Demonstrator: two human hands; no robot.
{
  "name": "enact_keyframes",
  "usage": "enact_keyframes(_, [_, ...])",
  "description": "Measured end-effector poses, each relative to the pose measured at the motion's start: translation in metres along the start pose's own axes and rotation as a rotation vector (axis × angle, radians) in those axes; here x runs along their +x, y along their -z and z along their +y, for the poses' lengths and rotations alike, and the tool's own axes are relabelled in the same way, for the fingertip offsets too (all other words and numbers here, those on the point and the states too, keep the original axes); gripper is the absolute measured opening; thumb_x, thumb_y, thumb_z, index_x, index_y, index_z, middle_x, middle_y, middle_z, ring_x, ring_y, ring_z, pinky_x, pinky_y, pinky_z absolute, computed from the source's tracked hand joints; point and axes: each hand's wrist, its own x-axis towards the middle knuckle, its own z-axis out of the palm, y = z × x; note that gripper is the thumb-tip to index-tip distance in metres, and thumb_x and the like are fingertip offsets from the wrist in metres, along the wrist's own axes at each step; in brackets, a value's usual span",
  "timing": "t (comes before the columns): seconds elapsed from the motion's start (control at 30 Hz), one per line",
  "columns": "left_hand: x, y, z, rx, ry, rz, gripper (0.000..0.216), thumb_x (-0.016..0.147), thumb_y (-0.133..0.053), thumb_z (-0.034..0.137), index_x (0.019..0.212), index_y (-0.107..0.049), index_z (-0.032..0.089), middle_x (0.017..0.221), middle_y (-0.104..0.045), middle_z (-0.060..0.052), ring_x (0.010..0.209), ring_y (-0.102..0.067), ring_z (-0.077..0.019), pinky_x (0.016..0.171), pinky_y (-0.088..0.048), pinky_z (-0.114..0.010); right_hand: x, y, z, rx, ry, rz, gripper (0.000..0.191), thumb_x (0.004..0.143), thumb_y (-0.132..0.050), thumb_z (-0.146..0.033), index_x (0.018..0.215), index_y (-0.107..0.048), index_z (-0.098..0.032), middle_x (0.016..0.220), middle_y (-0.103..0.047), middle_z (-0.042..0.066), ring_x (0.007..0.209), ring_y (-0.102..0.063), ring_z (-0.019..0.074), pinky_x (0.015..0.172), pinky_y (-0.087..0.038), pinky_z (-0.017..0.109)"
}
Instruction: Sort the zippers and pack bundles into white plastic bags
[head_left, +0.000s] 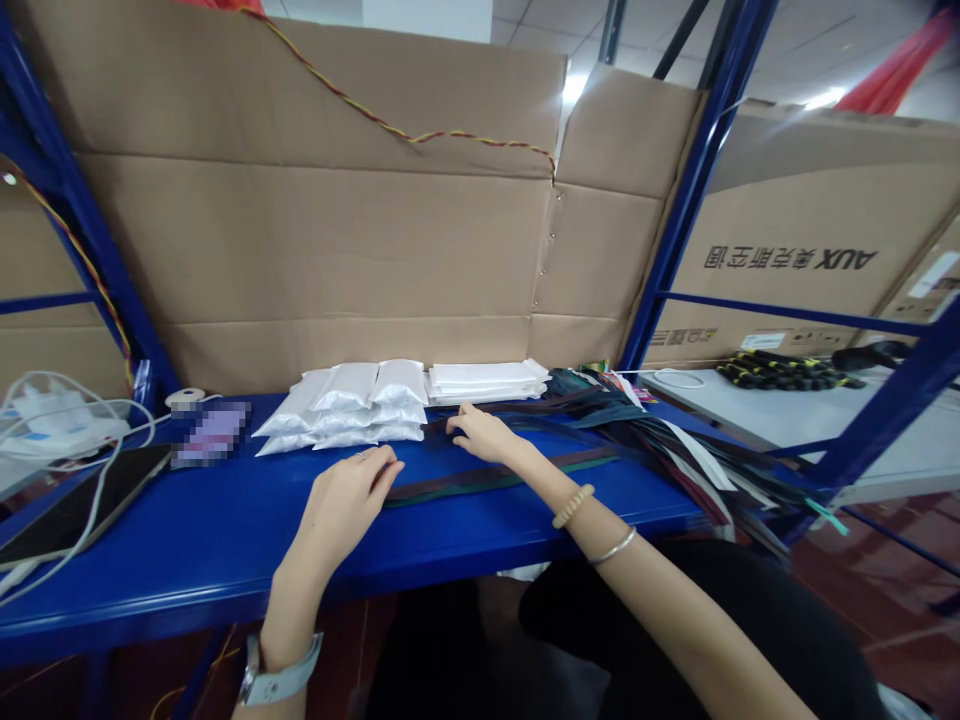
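Observation:
My left hand (pixel 349 495) rests on the blue shelf top (pixel 225 540), fingers curled together and pinching the left end of a long dark strip (pixel 495 478) that lies flat along the shelf. My right hand (pixel 480 432) reaches further back, fingers bent down on the end of another dark strip (pixel 540 420) just in front of the white packets. A heap of dark strips (pixel 652 430) with some white and teal ones spreads to the right and hangs over the shelf's right end.
White pouches (pixel 345 405) lie stacked at the back, a pile of flat white packets (pixel 487 380) beside them. A tablet (pixel 75 505) and white cables (pixel 60 420) lie at the left. Cardboard (pixel 315 230) walls the back; blue uprights (pixel 690 180) frame the sides.

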Motion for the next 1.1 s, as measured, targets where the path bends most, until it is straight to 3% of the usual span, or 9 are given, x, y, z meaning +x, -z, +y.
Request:
enact_keyframes(0.13, [0.0,-0.002,0.005,-0.018,-0.004,-0.005,0.024,0.096,-0.037,0.033,0.084,-0.055,0.023,0.075,-0.064,0.001,0.068,-0.061,-0.0165,0.057,-0.034,-0.025,-0.007,0.007,-0.007,-0.021,-0.023,0.037,0.017,0.086,-0.055,-0.021,0.099,-0.066,-0.02,0.107,-0.059,0.01,0.087,-0.06,0.0197,0.072,-0.041,0.028])
enact_keyframes(0.37, [0.003,-0.013,0.02,-0.07,0.076,-0.029,0.028,0.095,-0.038,0.043,0.08,-0.048,0.021,0.076,-0.063,0.001,0.065,-0.06,-0.0164,0.056,-0.033,-0.026,-0.05,0.034,-0.031,0.146,0.119,0.089,0.014,0.09,-0.051,-0.019,0.096,-0.063,-0.023,0.096,-0.066,0.002,0.087,-0.06,0.0172,0.076,-0.04,0.026])
enact_keyframes(0.53, [0.004,-0.017,0.028,-0.121,0.009,-0.042,0.026,0.098,-0.033,0.036,0.086,-0.051,0.022,0.084,-0.065,0.001,0.076,-0.062,-0.0166,0.062,-0.036,-0.025,-0.068,0.039,-0.048,0.206,0.166,0.149,0.015,0.092,-0.048,-0.019,0.095,-0.062,-0.022,0.092,-0.064,0.002,0.085,-0.059,0.0151,0.075,-0.04,0.024])
enact_keyframes(0.73, [0.005,-0.019,0.031,-0.073,0.055,0.03,0.026,0.098,-0.034,0.034,0.086,-0.053,0.021,0.085,-0.066,-0.001,0.076,-0.063,-0.0168,0.062,-0.036,-0.025,-0.072,0.03,-0.062,0.164,0.015,0.321,0.015,0.089,-0.052,-0.026,0.102,-0.057,-0.02,0.106,-0.058,0.006,0.068,-0.055,0.0119,0.062,-0.037,0.024])
enact_keyframes(0.9, [0.004,-0.023,0.036,-0.096,0.008,0.044,0.025,0.098,-0.034,0.033,0.086,-0.053,0.021,0.085,-0.066,-0.001,0.077,-0.062,-0.0169,0.064,-0.038,-0.026,-0.074,0.023,-0.078,0.301,-0.028,0.178,0.017,0.089,-0.049,-0.027,0.075,-0.055,-0.019,0.071,-0.062,0.001,0.064,-0.056,0.0132,0.058,-0.034,0.023])
enact_keyframes(1.0, [0.004,-0.025,0.04,-0.088,-0.03,0.037,0.024,0.098,-0.035,0.032,0.087,-0.054,0.021,0.085,-0.066,-0.001,0.077,-0.062,-0.0169,0.066,-0.039,-0.026,-0.074,0.02,-0.079,0.57,-0.003,0.087,0.018,0.085,-0.043,-0.015,0.068,-0.05,-0.017,0.067,-0.063,0.0,0.056,-0.054,0.0095,0.056,-0.037,0.021])
enact_keyframes(1.1, [0.005,-0.026,0.042,-0.062,-0.036,0.044,0.024,0.098,-0.036,0.03,0.086,-0.055,0.021,0.085,-0.067,-0.002,0.076,-0.062,-0.0166,0.065,-0.039,-0.026,-0.072,0.018,-0.074,0.801,-0.009,0.019,0.017,0.084,-0.041,-0.016,0.07,-0.051,-0.017,0.068,-0.065,-0.001,0.046,-0.05,0.0067,0.05,-0.038,0.019])
